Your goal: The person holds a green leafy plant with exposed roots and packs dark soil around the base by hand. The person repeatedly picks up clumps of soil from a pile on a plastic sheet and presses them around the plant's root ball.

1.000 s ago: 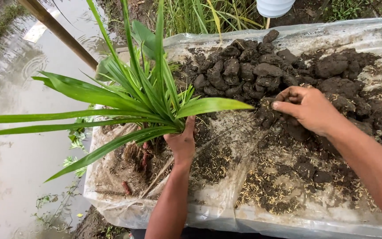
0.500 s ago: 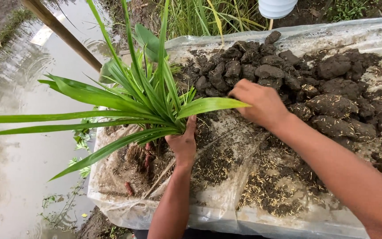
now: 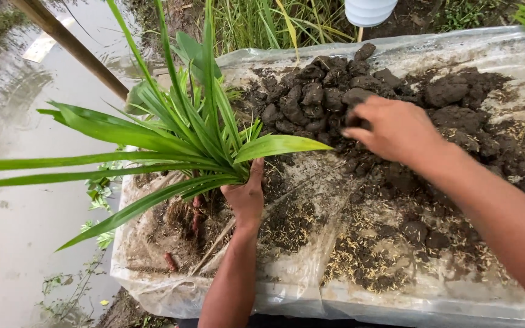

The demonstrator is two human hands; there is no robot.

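My left hand grips the base of a green plant with long pointed leaves, holding it upright over a clear plastic sheet; its roots hang below the fist. My right hand reaches over a heap of dark soil clods, fingers spread and pressing into the clods at the heap's near edge. Whether it holds any soil is hidden under the palm.
Loose soil mixed with pale rice husks covers the sheet's near half. Muddy water lies to the left, crossed by a bamboo pole. Grass and a white container stand behind the sheet.
My right hand drew soil left toward the plant, then moved back right onto the clod heap. The left hand kept its grip on the plant, hardly moving.
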